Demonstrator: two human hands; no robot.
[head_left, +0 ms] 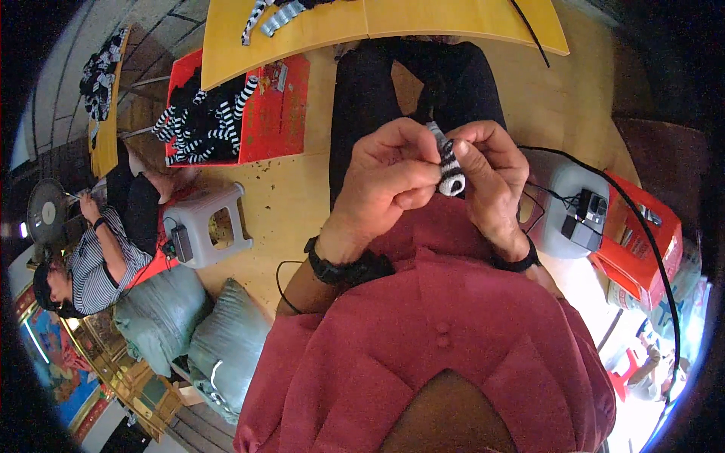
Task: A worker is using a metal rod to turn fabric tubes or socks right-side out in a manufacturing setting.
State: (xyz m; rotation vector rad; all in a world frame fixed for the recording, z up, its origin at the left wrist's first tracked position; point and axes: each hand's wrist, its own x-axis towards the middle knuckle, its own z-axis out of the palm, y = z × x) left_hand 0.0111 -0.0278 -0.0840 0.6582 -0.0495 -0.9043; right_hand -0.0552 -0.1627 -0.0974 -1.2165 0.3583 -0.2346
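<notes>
A small black, white and grey striped knitted piece [451, 167] is held up in front of my chest, above my lap. Its near end shows a round white ring with a dark centre. My left hand [396, 170] pinches it from the left with thumb and fingertips. From the right, my right hand [492, 170] grips it between thumb and bent fingers. Part of the piece is hidden behind the fingers, so whether it is a sock or a glove part I cannot tell.
A yellow table [317, 26] with striped knits [283, 19] stands ahead. Left of it, a red box [276, 124] holds several striped knits. Plastic stools [204, 226] and grey-green sacks [230, 340] stand at left, near a seated person [113, 249]. A black cable [642, 219] runs along the right.
</notes>
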